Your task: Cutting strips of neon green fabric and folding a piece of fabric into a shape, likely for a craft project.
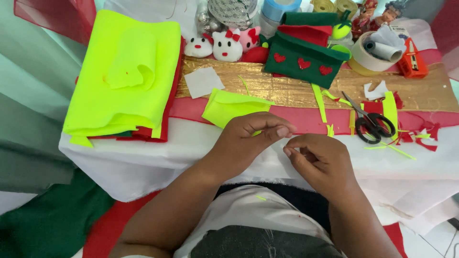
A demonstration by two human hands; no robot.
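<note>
My left hand rests at the table's front edge, fingers curled over a small piece of neon yellow felt whose far part shows above the knuckles. My right hand is right beside it, thumb and forefinger pinched together near the left fingertips. Whatever the right fingers pinch is too thin to make out. Both hands lie on white cloth.
A folded stack of neon yellow felt over red and green layers lies at left. Black scissors and felt scraps are at right. Behind are a green felt pouch with red hearts, small plush toys, tape rolls and an orange stapler.
</note>
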